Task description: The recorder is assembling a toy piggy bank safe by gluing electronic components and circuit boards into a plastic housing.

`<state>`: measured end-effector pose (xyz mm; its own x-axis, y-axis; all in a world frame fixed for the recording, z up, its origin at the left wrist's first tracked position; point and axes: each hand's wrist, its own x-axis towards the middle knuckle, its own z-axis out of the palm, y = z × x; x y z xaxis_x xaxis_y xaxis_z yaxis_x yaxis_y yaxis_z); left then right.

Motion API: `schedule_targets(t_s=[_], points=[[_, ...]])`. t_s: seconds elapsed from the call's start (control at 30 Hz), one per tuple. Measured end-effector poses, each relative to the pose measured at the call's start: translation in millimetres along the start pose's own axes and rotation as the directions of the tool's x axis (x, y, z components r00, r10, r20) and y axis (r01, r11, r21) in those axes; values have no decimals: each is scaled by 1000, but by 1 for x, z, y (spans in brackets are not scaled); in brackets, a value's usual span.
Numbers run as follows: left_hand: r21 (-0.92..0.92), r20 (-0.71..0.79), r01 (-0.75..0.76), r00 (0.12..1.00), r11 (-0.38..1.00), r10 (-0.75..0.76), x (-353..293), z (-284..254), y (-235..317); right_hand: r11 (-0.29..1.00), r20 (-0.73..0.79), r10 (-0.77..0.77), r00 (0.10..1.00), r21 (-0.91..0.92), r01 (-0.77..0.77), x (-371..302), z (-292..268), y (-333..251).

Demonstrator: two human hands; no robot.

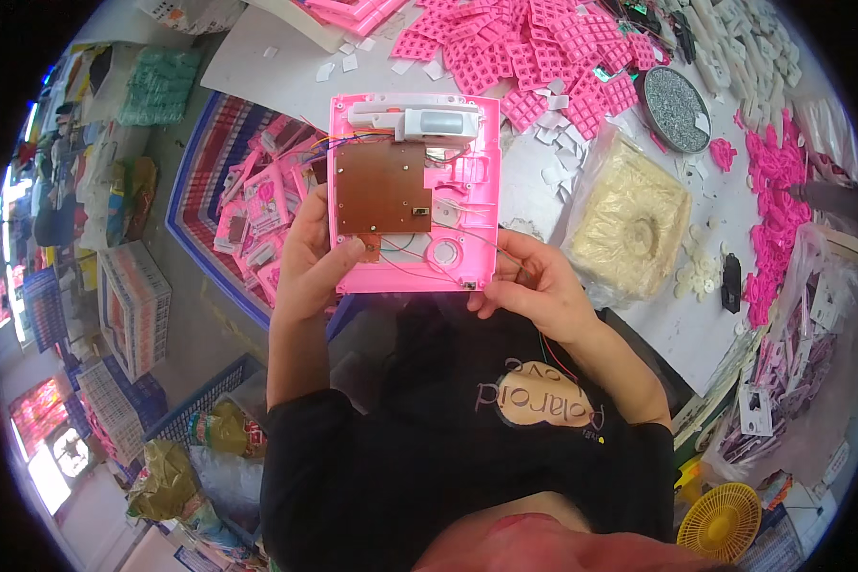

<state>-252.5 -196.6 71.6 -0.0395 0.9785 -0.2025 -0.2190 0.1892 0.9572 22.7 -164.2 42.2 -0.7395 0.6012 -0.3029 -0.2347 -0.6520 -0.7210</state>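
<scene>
Pink plastic housing (pixel 415 191) w/ brown circuit board (pixel 381 187), held up over near desk (pixel 286 57) edge. Left hand (pixel 307 257) clamped on its left side; right hand (pixel 534 281) pinches bottom-right corner by thin wires (pixel 419 272).

The person wears a black short-sleeved T-shirt (pixel 429 458) of soft fabric, its sleeves ending above the elbows and leaving both forearms bare. On the chest sits a peach-coloured oval print (pixel 541 400) carrying dark lettering. The left hand (pixel 307 259) and right hand (pixel 534 284) are bare, with no gloves, rings or watch showing.
</scene>
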Motion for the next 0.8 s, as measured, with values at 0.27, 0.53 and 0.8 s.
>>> schedule_targets(t_s=[0.27, 0.53, 0.8], points=[[-107, -66, 5, 998, 994, -12, -2, -34, -17, 999, -1, 24, 1000, -22, -24, 0, -4, -1], [-349, -694, -297, 719, 889, -32, -18, -296, -143, 991, -114, -47, 992, -130, 32, -40, -33, 0], [-308, -834, -383, 548, 871, -54, 5, -491, -249, 992, -144, -46, 989, -126, 28, -49, -30, 1]])
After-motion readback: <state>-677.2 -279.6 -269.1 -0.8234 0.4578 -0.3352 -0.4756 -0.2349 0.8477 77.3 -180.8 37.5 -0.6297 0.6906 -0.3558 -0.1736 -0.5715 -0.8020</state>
